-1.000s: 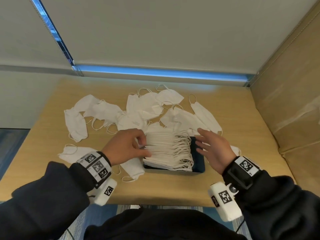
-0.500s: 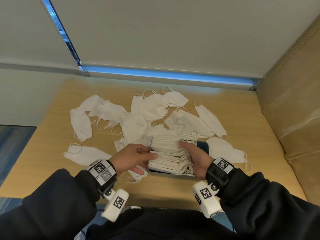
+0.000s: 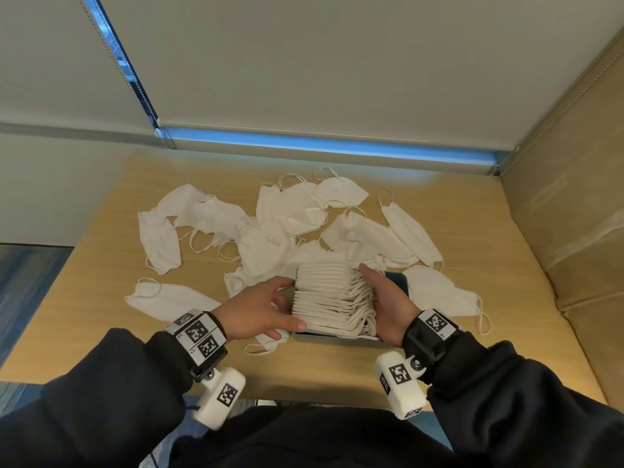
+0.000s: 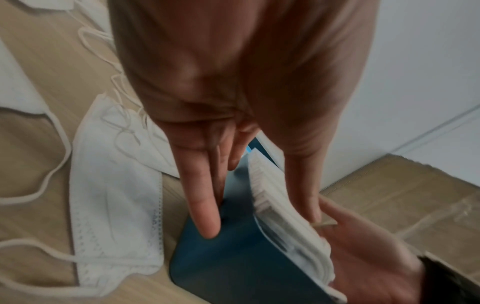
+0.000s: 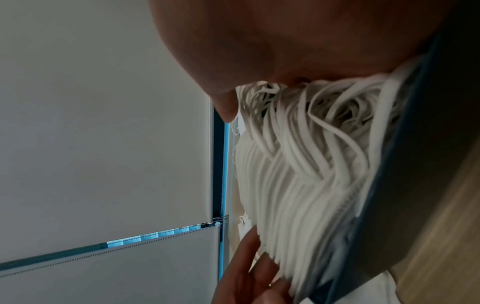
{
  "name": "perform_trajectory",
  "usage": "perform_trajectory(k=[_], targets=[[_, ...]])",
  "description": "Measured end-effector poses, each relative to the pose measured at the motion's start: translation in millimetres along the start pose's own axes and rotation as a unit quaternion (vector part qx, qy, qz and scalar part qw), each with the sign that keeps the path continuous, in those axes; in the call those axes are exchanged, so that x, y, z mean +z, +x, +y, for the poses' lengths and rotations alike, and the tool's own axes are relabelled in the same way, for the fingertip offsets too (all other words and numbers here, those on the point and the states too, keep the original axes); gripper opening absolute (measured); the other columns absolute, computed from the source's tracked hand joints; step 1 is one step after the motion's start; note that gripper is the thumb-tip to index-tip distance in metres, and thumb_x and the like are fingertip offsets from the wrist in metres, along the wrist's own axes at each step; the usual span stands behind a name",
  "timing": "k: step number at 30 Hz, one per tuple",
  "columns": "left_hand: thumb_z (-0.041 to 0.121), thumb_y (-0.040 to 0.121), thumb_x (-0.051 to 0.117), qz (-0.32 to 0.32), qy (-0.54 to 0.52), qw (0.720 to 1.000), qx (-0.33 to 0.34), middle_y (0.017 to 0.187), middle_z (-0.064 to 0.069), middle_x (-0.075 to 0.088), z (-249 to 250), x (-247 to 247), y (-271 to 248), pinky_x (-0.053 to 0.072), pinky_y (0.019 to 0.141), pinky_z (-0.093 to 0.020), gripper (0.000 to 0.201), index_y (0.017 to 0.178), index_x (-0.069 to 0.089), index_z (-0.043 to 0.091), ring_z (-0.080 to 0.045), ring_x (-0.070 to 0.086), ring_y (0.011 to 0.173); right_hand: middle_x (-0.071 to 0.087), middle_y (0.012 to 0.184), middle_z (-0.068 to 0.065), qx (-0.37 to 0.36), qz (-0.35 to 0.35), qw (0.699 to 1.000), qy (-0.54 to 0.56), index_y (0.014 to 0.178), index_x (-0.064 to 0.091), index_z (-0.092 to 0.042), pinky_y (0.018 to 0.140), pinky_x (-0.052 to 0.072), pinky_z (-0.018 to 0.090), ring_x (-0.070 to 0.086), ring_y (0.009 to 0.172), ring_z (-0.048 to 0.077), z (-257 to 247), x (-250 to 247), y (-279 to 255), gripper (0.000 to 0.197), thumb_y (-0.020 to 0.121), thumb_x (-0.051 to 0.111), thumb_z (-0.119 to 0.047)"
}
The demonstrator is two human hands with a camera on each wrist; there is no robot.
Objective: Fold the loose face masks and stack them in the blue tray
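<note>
A tall stack (image 3: 332,298) of folded masks stood in the blue tray (image 3: 398,282) near the front edge of the tabletop (image 3: 489,265). The stack hid most of the tray. The left hand (image 3: 256,310) pressed the stack's left side with straight fingers (image 4: 205,205). The right hand (image 3: 388,305) pressed the right side, where the ear loops (image 5: 311,154) bunched up; its fingers were mostly hidden, so I could not tell how they lay. Loose masks (image 3: 270,231) lay spread toward the back edge. One more mask (image 3: 439,292) lay just right of the tray. The wrist pictures were blurry.
</note>
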State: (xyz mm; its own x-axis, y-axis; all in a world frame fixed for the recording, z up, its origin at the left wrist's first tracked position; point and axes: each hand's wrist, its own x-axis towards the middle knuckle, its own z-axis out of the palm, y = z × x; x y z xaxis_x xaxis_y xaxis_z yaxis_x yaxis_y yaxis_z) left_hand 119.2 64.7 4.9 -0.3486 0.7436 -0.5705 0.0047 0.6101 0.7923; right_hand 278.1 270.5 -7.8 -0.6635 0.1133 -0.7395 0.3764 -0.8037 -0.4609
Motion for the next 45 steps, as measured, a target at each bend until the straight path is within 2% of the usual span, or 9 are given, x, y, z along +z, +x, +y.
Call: perform_trajectory(k=[4,7,11,17,22,28,36,39,45], targets=[[0.031,0.069,0.094,-0.009,0.042,0.999,0.018,0.124,-0.001,0.062,-4,0,4,0.063,0.084,-0.041,0.099,0.150,0.036,0.035,-0.015,0.073,0.100,0.062,0.139,0.019,-0.003,0.002,1.000,0.011,0.143,0.056,-0.010,0.116,0.037,0.055,0.059,0.129,0.039,-1,-4,0,0.060,0.099,0.054,-0.052],[0.052,0.068,0.089,0.041,0.146,0.985,0.088,0.155,0.006,0.040,1,0,5,0.044,0.112,-0.033,0.111,0.156,0.023,0.037,-0.007,0.049,0.134,0.066,0.133,0.019,-0.022,0.026,0.999,0.020,0.139,0.059,-0.009,0.111,0.042,0.054,0.062,0.125,0.038,-4,-9,-1,0.058,0.100,0.052,-0.051],[0.073,0.076,0.068,0.065,0.448,0.858,0.243,0.170,0.009,-0.014,11,10,14,0.001,0.126,-0.034,0.122,0.162,-0.008,0.028,-0.011,-0.010,0.156,0.066,0.132,0.021,-0.018,0.001,0.999,0.040,0.135,0.060,-0.005,0.106,0.046,0.053,0.062,0.124,0.038,-2,-6,-3,0.059,0.104,0.043,-0.052],[0.063,0.082,0.064,0.086,0.550,0.788,0.262,0.157,-0.007,0.032,32,17,31,0.033,0.114,-0.039,0.107,0.161,0.014,0.012,-0.025,0.039,0.137,0.063,0.136,0.021,-0.024,0.005,0.998,0.064,0.140,0.055,-0.005,0.111,0.042,0.051,0.059,0.128,0.037,-3,-15,2,0.068,0.101,0.043,-0.059],[0.063,0.073,0.075,0.105,0.484,0.831,0.254,0.147,-0.004,0.034,36,16,40,0.042,0.104,-0.039,0.104,0.156,0.029,0.020,-0.022,0.040,0.129,0.066,0.133,0.018,-0.048,0.023,0.998,0.032,0.138,0.058,-0.009,0.102,0.049,0.046,0.065,0.122,0.034,-6,-16,4,0.064,0.101,0.043,-0.059],[0.061,0.071,0.076,0.069,0.580,0.786,0.203,0.155,-0.003,0.031,52,6,57,0.032,0.111,-0.041,0.108,0.157,0.025,0.023,-0.024,0.032,0.138,0.067,0.132,0.016,-0.057,0.053,0.997,0.023,0.139,0.060,-0.011,0.114,0.041,0.049,0.063,0.124,0.034,-5,-18,8,0.066,0.096,0.053,-0.061],[0.067,0.077,0.068,-0.008,0.632,0.749,0.199,0.125,-0.003,0.057,53,22,57,0.044,0.086,-0.038,0.079,0.135,0.043,0.019,-0.024,0.055,0.107,0.067,0.132,0.017,-0.036,0.074,0.996,-0.028,0.136,0.061,-0.010,0.114,0.041,0.049,0.064,0.123,0.035,-10,-19,1,0.075,0.092,0.052,-0.070],[0.064,0.080,0.066,-0.020,0.572,0.804,0.161,0.128,-0.004,0.062,61,13,53,0.045,0.095,-0.038,0.083,0.146,0.038,0.022,-0.025,0.059,0.110,0.069,0.130,0.015,-0.010,0.073,0.995,-0.068,0.134,0.064,-0.014,0.114,0.042,0.051,0.064,0.122,0.034,-10,-21,-2,0.075,0.090,0.050,-0.074],[0.079,0.077,0.059,0.008,0.573,0.781,0.247,0.169,-0.005,0.006,45,11,34,0.006,0.126,-0.049,0.122,0.162,-0.008,0.021,-0.025,0.006,0.154,0.066,0.135,0.008,-0.045,0.117,0.982,-0.144,0.143,0.055,-0.021,0.112,0.043,0.052,0.063,0.123,0.027,-11,-28,-4,0.077,0.086,0.056,-0.074]])
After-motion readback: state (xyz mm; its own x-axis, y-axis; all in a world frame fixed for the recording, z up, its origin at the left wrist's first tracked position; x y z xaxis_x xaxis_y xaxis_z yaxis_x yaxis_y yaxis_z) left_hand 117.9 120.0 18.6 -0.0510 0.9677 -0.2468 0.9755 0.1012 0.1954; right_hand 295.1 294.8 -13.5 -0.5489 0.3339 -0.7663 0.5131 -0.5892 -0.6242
